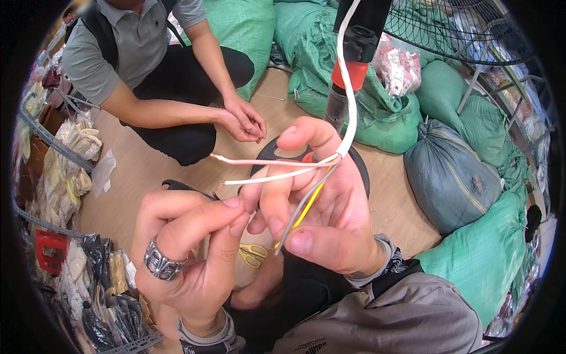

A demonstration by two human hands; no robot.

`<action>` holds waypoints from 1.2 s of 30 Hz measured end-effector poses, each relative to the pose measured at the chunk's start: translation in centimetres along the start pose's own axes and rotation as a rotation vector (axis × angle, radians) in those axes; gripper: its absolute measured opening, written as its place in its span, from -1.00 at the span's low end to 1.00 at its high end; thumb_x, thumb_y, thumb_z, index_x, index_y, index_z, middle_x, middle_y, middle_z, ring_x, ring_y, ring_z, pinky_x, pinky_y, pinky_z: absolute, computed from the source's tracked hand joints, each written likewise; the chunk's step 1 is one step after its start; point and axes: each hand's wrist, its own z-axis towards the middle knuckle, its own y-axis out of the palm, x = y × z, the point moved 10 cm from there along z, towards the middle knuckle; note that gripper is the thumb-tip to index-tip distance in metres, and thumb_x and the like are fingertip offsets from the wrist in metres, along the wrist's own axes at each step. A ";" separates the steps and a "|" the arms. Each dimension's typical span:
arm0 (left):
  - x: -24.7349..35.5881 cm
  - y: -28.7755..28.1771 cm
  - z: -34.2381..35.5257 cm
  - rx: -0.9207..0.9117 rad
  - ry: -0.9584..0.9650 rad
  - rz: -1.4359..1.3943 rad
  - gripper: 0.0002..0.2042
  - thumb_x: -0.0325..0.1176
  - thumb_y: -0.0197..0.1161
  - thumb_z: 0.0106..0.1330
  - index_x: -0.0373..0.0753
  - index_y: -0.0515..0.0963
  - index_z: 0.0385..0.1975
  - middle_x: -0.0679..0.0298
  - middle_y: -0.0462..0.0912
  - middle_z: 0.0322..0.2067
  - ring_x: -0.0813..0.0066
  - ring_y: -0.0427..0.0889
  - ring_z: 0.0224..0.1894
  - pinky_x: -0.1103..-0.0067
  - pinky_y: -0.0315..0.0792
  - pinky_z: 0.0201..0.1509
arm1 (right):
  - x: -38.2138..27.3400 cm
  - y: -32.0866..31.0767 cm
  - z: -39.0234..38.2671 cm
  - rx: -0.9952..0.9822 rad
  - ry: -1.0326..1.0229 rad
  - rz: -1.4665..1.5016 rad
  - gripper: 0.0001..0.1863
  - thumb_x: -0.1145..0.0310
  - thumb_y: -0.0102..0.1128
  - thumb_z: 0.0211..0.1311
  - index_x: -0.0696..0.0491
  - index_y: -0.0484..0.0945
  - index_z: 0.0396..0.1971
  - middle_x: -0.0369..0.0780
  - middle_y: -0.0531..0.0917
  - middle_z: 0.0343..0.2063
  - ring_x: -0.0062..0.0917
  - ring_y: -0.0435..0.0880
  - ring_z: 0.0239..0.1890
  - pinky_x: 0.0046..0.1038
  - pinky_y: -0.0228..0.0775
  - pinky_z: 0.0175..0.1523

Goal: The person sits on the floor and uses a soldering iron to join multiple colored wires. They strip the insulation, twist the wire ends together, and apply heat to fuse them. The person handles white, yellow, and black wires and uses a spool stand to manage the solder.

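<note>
A white cable (347, 112) comes down from the top and splits into thin wires in my right hand (330, 200). The pink wire (271, 162) and the white wire (265, 177) stretch left, with bare copper at their tips. The grey wire (301, 207) and the yellow wire (311, 203) run down to my right thumb, held against the fingers. My left hand (191, 248), with a silver ring (162, 259), pinches thumb and forefinger together just below the white wire's tip. Whatever lies in that pinch is too small to name.
A fan's dark pole with an orange collar (352, 75) rises behind my right hand; its wire guard (466, 29) is top right. Yellow-handled scissors (253, 253) lie below my hands. Another person (159, 76) crouches opposite. Green sacks (471, 265) and a grey sack (451, 177) line the right.
</note>
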 end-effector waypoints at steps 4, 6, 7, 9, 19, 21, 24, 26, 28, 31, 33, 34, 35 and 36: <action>-1.2 0.6 -0.2 0.041 -0.083 -0.258 -0.82 -0.66 0.39 0.12 -0.32 0.63 -0.29 0.15 0.57 -0.29 0.46 0.60 -0.31 0.62 0.50 -0.25 | -0.1 0.4 0.0 -0.047 -0.020 -0.008 -0.17 0.59 0.25 0.05 0.11 -0.02 0.30 -0.19 0.57 -0.41 -0.37 0.61 -0.13 -0.38 0.45 0.04; -2.4 1.3 -0.5 0.010 -0.230 -0.479 -0.83 -0.67 0.37 0.15 -0.33 0.61 -0.29 0.09 0.59 -0.24 0.42 0.63 -0.26 0.59 0.54 -0.17 | -0.2 0.6 -0.1 -0.060 -0.012 0.019 -0.17 0.64 0.22 0.03 0.12 -0.02 0.29 -0.18 0.57 -0.40 -0.39 0.61 -0.15 -0.36 0.44 0.05; -2.2 1.2 -0.6 -0.012 -0.224 -0.444 -0.84 -0.67 0.35 0.17 -0.33 0.60 -0.29 0.08 0.60 -0.24 0.40 0.64 -0.25 0.58 0.54 -0.15 | -0.2 0.6 -0.1 -0.068 -0.012 -0.018 -0.18 0.66 0.22 0.02 0.13 0.01 0.28 -0.18 0.58 -0.40 -0.40 0.62 -0.16 -0.37 0.44 0.04; -2.1 0.8 -0.9 -0.071 -0.249 -0.363 -0.86 -0.67 0.33 0.19 -0.34 0.58 -0.30 0.04 0.61 -0.22 0.36 0.66 -0.23 0.56 0.55 -0.12 | -0.3 0.6 -0.1 -0.063 -0.014 -0.082 -0.21 0.71 0.21 -0.01 0.14 0.06 0.25 -0.17 0.58 -0.39 -0.44 0.63 -0.17 -0.38 0.46 0.03; 1.2 -1.4 -1.9 -0.169 -0.204 -0.305 -0.81 -0.45 0.45 0.17 -0.24 0.51 -0.43 0.08 0.55 -0.42 0.59 0.51 -0.62 0.74 0.39 -0.53 | -1.7 0.3 0.1 -0.053 -0.297 -0.403 -0.61 0.79 0.30 0.00 0.17 0.37 -0.21 -0.09 0.61 -0.32 -0.43 0.69 -0.22 -0.40 0.58 -0.09; 2.2 -0.6 -2.1 -0.243 -0.146 -0.347 -0.79 -0.50 0.52 0.06 -0.23 0.53 -0.51 0.08 0.59 -0.46 0.54 0.58 -0.58 0.74 0.43 -0.50 | -1.3 0.1 0.3 -0.043 -0.298 -0.292 -0.67 0.77 0.29 0.06 0.18 0.42 -0.21 -0.09 0.64 -0.29 -0.42 0.71 -0.19 -0.42 0.61 -0.09; 2.6 -0.2 -2.1 -0.249 -0.149 -0.383 -0.77 -0.59 0.56 -0.09 -0.22 0.58 -0.58 0.06 0.66 -0.43 0.50 0.63 -0.53 0.72 0.48 -0.45 | -1.1 0.9 0.5 -0.128 -0.326 -0.205 -0.71 0.69 0.27 0.17 0.22 0.49 -0.10 -0.13 0.65 -0.20 -0.42 0.73 -0.09 -0.46 0.66 -0.07; 2.8 0.2 -1.9 -0.273 -0.118 -0.364 -0.79 -0.63 0.52 -0.07 -0.24 0.60 -0.54 0.06 0.67 -0.40 0.48 0.65 -0.50 0.71 0.50 -0.42 | -0.5 0.7 0.7 -0.116 -0.239 -0.060 -0.73 0.66 0.27 0.19 0.20 0.48 -0.12 -0.11 0.67 -0.25 -0.40 0.73 -0.16 -0.42 0.65 -0.10; 3.2 1.1 -1.7 -0.373 -0.079 -0.450 -0.75 -0.69 0.48 -0.03 -0.33 0.64 -0.34 0.06 0.67 -0.26 0.36 0.69 -0.34 0.65 0.59 -0.30 | 0.0 0.3 0.5 -0.069 -0.154 -0.022 -0.76 0.58 0.29 0.21 0.12 0.45 -0.18 -0.06 0.68 -0.36 -0.38 0.70 -0.31 -0.40 0.58 -0.21; 4.0 1.8 -1.8 -0.378 0.095 -0.515 -0.69 -0.71 0.49 -0.04 -0.38 0.66 -0.25 0.07 0.68 -0.22 0.35 0.71 -0.29 0.63 0.63 -0.24 | 0.7 0.4 0.4 -0.077 -0.081 0.055 -0.79 0.38 0.29 0.28 0.05 0.43 -0.19 -0.04 0.69 -0.44 -0.36 0.67 -0.40 -0.40 0.49 -0.29; 4.0 2.0 -2.1 -0.350 0.143 -0.517 -0.68 -0.71 0.50 -0.07 -0.38 0.66 -0.26 0.08 0.68 -0.24 0.37 0.71 -0.31 0.63 0.63 -0.25 | 1.0 0.6 0.4 -0.077 -0.052 0.082 -0.78 0.36 0.28 0.29 0.05 0.43 -0.18 -0.04 0.69 -0.44 -0.35 0.67 -0.39 -0.40 0.49 -0.27; 3.9 2.0 -2.3 -0.341 0.117 -0.511 -0.69 -0.71 0.50 -0.07 -0.38 0.66 -0.27 0.08 0.68 -0.25 0.38 0.70 -0.31 0.63 0.63 -0.25 | 0.8 0.7 0.4 -0.083 -0.068 0.071 -0.78 0.35 0.27 0.30 0.05 0.43 -0.17 -0.04 0.69 -0.44 -0.34 0.67 -0.39 -0.39 0.50 -0.27; 3.7 2.2 -2.4 -0.342 0.098 -0.504 -0.69 -0.71 0.50 -0.08 -0.38 0.66 -0.28 0.08 0.68 -0.26 0.38 0.70 -0.32 0.63 0.62 -0.26 | 0.8 0.8 0.5 -0.084 -0.072 0.057 -0.77 0.35 0.27 0.30 0.05 0.43 -0.17 -0.04 0.69 -0.44 -0.34 0.68 -0.38 -0.39 0.50 -0.27; 3.5 2.3 -2.4 -0.342 0.080 -0.498 -0.69 -0.72 0.50 -0.08 -0.39 0.66 -0.28 0.08 0.68 -0.26 0.38 0.70 -0.32 0.63 0.62 -0.26 | 0.7 0.9 0.5 -0.072 -0.072 0.045 -0.77 0.34 0.27 0.31 0.06 0.43 -0.16 -0.04 0.69 -0.44 -0.33 0.68 -0.38 -0.39 0.51 -0.27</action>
